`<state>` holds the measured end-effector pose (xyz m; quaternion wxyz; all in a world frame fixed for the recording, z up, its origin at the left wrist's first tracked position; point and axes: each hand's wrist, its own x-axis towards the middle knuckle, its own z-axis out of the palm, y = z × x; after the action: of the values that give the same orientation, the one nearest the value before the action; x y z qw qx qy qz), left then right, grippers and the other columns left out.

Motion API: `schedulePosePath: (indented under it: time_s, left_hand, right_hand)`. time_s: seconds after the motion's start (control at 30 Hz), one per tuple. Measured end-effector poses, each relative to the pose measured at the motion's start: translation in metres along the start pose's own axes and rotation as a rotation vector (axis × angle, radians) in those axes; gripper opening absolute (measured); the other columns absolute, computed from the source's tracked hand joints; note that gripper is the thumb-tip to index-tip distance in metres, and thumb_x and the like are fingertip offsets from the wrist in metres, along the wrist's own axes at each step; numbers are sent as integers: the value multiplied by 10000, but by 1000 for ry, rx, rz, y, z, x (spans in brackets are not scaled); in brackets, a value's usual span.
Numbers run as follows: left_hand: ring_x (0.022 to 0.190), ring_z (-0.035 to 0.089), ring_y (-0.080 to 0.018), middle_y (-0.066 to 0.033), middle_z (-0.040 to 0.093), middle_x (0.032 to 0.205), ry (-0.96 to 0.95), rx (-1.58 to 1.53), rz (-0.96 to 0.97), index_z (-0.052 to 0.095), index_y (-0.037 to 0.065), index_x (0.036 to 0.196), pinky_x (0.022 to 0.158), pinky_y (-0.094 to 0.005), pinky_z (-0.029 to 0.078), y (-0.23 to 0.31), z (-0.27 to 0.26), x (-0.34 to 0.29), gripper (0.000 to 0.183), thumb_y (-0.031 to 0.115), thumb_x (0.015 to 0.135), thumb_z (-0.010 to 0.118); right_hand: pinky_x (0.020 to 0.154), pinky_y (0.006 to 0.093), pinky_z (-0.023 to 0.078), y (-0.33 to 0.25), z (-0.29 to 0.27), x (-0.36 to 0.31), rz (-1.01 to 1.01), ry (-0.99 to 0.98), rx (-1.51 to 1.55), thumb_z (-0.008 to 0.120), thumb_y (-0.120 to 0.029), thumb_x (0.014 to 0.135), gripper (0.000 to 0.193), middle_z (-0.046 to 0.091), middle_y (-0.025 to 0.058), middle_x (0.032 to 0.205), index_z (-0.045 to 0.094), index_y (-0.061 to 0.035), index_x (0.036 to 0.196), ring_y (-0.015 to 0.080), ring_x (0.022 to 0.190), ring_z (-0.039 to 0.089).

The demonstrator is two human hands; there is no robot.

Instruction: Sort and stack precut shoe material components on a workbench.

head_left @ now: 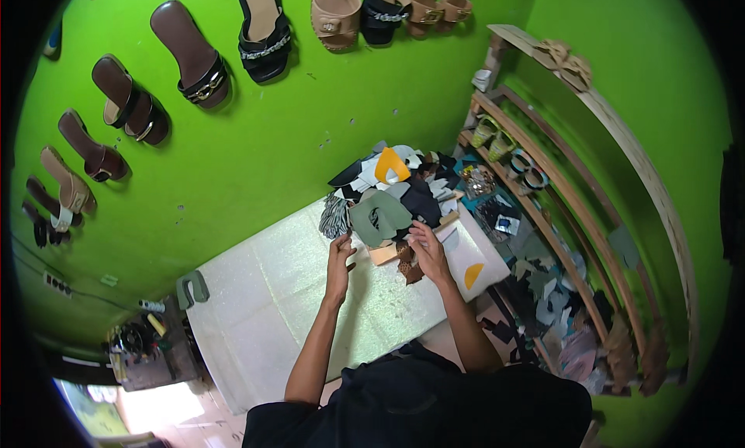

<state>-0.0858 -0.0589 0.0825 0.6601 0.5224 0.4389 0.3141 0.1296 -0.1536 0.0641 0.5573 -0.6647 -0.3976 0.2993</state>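
Note:
A pile of cut material scraps lies at the far right end of the white-covered table (272, 293). On its near side is a grey-green cut piece (379, 217) with a dark slit-like mark. My left hand (339, 268) is beside the piece's lower left edge, fingers apart and holding nothing that I can see. At its lower right edge is my right hand (427, 250), its fingers stretched toward the piece; whether they touch it is unclear. Between my hands lie a tan piece (383, 255) and a brown patterned scrap (409, 268). A zebra-striped scrap (334, 217) and an orange piece (392, 166) show in the pile.
A wooden rack (559, 192) with sandals stands to the right, more scraps (547, 293) beneath it. Several sandals (190, 56) hang on the green wall. A green U-shaped piece (192, 289) lies at the table's left corner. A yellow-orange scrap (474, 275) sits near the right edge.

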Motion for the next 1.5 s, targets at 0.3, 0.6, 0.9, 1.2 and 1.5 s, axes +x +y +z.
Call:
schedulePosePath:
  time_s: [0.3,0.6,0.9,1.2,1.5]
  left_hand:
    - [1152,585,-207,-120,592,1288,224,42,-36,523,44,1338,924,-388,494,-33,31,70,434,282,977,561]
    - [895,669,-178,-118,694,1033,414,352,154,633,-13,1190,743,-300,544,-79,30,121,311,71,891,664]
    - [837,653,-205,-155,671,1053,447,491,164,615,-23,1188,777,-323,543,-75,42,128,424,72,799,756]
    - [722,579,-196,-103,584,877,519,551,300,628,-2,958,683,-325,495,-71,41,130,247,71,783,787]
    - [735,563,-268,-122,574,877,496,739,579,624,7,880,693,-369,474,-28,54,102,154,36,801,754]
  right_hand:
    - [879,377,518,40,-4,101,-15,-140,-66,627,-250,955,458,644,173,1190,521,-20,1336,266,1027,652]
    - [850,402,525,49,9,139,20,-218,-233,632,-139,912,371,643,186,1124,562,-2,1250,319,972,657]
    - [857,416,512,56,21,142,-164,-137,-526,717,-86,843,380,609,177,1101,585,1,1188,362,1041,620]
    - [842,443,488,54,33,146,-235,-77,-507,742,-73,819,339,568,185,1087,567,-12,1103,389,1014,595]
    - [928,462,452,54,23,141,-253,-52,-482,742,-66,818,456,507,199,1198,525,-39,1218,403,1119,525]
